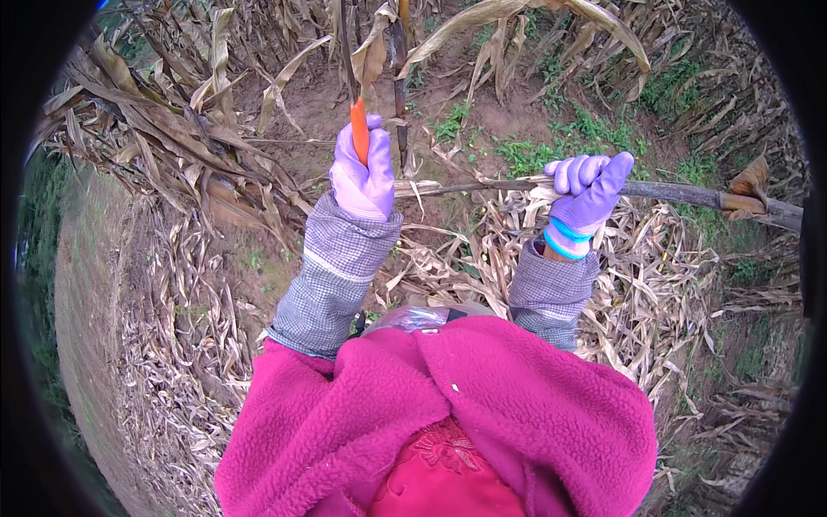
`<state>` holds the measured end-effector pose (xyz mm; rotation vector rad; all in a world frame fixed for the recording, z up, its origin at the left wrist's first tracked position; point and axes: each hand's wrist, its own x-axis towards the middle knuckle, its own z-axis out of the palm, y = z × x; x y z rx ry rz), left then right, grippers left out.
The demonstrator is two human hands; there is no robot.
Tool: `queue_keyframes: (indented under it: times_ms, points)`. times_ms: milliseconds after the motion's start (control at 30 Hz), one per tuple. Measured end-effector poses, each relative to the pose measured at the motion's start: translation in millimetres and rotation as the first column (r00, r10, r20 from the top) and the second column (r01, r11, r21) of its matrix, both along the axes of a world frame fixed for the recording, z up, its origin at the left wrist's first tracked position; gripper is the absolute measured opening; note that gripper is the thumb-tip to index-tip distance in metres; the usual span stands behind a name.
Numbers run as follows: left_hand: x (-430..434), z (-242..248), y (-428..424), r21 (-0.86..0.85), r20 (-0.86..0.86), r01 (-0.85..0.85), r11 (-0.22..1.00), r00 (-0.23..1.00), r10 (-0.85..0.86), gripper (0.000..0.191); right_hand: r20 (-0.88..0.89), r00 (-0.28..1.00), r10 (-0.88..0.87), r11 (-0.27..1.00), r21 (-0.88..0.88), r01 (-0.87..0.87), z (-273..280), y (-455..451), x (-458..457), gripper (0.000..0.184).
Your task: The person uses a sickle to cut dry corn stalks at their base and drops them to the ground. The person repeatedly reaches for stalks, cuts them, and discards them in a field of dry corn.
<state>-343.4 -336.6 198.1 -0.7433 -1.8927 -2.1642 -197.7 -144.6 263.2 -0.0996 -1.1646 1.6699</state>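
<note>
My left hand [366, 171], in a purple glove, is closed on a tool with an orange handle [359, 132]. The far part of that tool cannot be told apart from the dark stalks above it. My right hand [586, 187], gloved alike with a blue cuff band, grips a long dry corn stalk [678, 193]. The stalk lies roughly level across the view, from beside my left hand out to the right edge. A dark upright stalk [400, 97] stands just beyond my left hand.
Leaning dry corn plants [194, 148] crowd the upper left. Cut stalks and dry leaves [639, 284] litter the ground at right and at lower left [187, 362]. Green weeds [526, 155] grow in the brown soil ahead. More corn plants [749, 116] line the right.
</note>
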Motion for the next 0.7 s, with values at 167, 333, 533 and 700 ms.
queue_keyframes:
  times_ms: [167, 333, 533, 700]
  points:
    - [-14, -233, -72, -0.945, 0.306, 0.311, 0.097, 0.95, -0.065, 0.036, -0.128, 0.991, 0.027, 0.998, 0.052, -0.021, 41, -16, 33, 0.062]
    - [14, -347, -217, -0.791, 0.499, 0.595, -0.138, 0.76, 0.416, 0.039, -0.29, 0.947, 0.136, 0.983, 0.157, -0.093, 36, 8, 86, 0.059]
    - [-5, -352, -214, -0.882, 0.459, 0.262, 0.393, 0.667, 0.587, 0.042, -0.233, 0.948, 0.217, 0.969, 0.172, -0.179, 21, -17, 43, 0.06]
    - [-6, -217, -135, -0.684, 0.427, 0.069, 0.726, 0.845, 0.322, 0.038, -0.223, 0.944, 0.245, 0.964, 0.158, -0.213, 12, -27, 27, 0.06]
